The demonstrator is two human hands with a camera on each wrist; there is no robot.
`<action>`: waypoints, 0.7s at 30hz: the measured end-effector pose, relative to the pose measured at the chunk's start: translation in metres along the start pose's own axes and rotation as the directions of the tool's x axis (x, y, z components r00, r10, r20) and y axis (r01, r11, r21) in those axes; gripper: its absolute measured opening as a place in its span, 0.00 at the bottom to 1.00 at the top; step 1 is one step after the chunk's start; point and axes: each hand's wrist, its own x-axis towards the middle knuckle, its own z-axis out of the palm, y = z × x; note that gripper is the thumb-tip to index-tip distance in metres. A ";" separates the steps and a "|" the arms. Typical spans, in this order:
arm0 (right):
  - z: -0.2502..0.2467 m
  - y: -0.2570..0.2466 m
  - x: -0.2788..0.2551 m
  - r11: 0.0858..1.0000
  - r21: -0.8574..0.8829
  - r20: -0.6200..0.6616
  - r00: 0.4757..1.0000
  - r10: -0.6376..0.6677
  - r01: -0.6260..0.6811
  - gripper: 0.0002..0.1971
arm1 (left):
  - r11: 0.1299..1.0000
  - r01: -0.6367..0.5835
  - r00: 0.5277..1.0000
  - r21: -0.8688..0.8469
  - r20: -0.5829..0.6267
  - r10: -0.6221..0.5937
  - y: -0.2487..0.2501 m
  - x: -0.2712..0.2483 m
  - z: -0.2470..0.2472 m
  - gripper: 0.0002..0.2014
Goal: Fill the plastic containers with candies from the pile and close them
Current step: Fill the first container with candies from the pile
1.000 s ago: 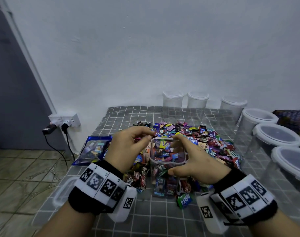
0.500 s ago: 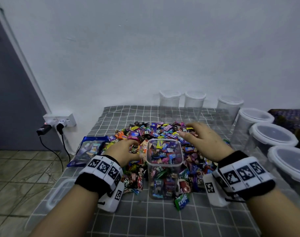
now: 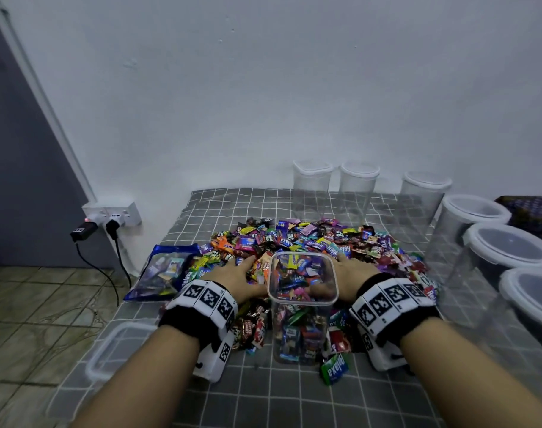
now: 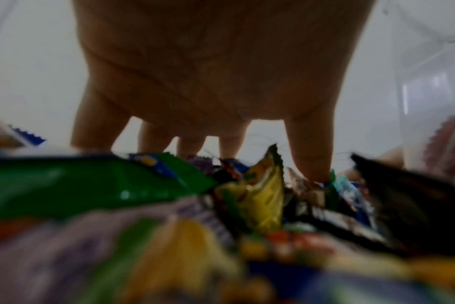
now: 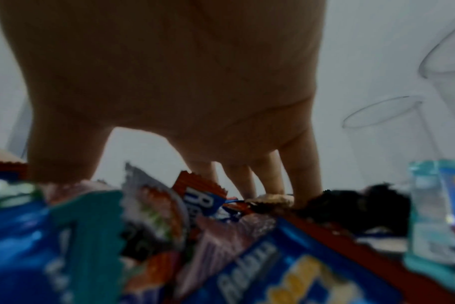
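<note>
Candies [image 3: 297, 242] lie heaped in a wide, many-coloured pile on the grey checked table [image 3: 294, 396], and both my hands are flat down in it. My left hand [image 3: 237, 278] rests palm-down at nine o'clock of the open square container [image 3: 302, 304], my right hand [image 3: 348, 273] at three o'clock of it, partly hidden behind its clear wall. From the left wrist my fingers [image 4: 309, 156] show straight and spread apart, tips touching the wrappers; from the right wrist my fingers [image 5: 303, 174] are also straight, the four close together and the thumb set wide, tips in the candies. Neither hand grips anything that I can see. The container stands upright at the near edge of the pile, lidless and filled nearly to the rim with candies. A green wrapped candy [image 3: 334, 369] lies on the table at five o'clock of it. A clear lid [image 3: 118, 350] lies flat at eight o'clock, near the table's edge, and a blue bag [image 3: 163, 270] lies at ten o'clock. Empty lidded containers [image 3: 359, 186] stand from twelve o'clock round to three o'clock along the wall and right edge.
</note>
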 end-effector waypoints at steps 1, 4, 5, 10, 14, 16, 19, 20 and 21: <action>0.001 0.000 0.000 1.000 0.001 -0.008 1.000 -0.029 0.029 0.58 | 1.000 -0.030 1.000 0.008 -0.005 0.030 0.000 0.000 0.001 0.45; 0.002 -0.001 -0.003 0.997 0.008 -0.023 0.997 -0.077 0.077 0.49 | 0.994 -0.100 0.995 0.037 -0.025 0.101 0.003 0.003 0.002 0.40; 0.003 -0.001 -0.004 0.996 0.004 -0.034 0.995 -0.091 0.092 0.45 | 0.991 -0.124 0.992 0.054 -0.033 0.126 0.004 0.003 0.002 0.38; 0.007 -0.003 -0.006 0.991 -0.044 -0.082 0.988 -0.133 0.130 0.37 | 0.978 -0.200 0.965 0.064 -0.161 0.208 0.016 -0.008 0.000 0.21; 0.004 -0.009 -0.011 0.977 -0.070 -0.107 0.972 -0.208 0.201 0.25 | 0.979 -0.192 0.956 0.065 -0.212 0.201 0.023 -0.014 -0.001 0.14; 0.004 -0.013 -0.012 0.971 -0.079 -0.122 0.964 -0.236 0.228 0.20 | 0.981 -0.185 0.958 0.053 -0.212 0.193 0.024 -0.015 -0.002 0.13; 0.006 -0.014 -0.011 0.966 -0.089 -0.157 0.954 -0.255 0.244 0.16 | 0.982 -0.176 0.955 0.061 -0.231 0.186 0.025 -0.016 -0.002 0.12; 0.006 -0.015 -0.012 0.964 -0.091 -0.162 0.952 -0.261 0.248 0.15 | 0.983 -0.175 0.953 0.051 -0.242 0.183 0.025 -0.017 -0.002 0.12; 0.006 -0.015 -0.012 0.963 -0.093 -0.171 0.948 -0.268 0.255 0.15 | 0.984 -0.173 0.952 0.040 -0.251 0.178 0.025 -0.017 -0.003 0.12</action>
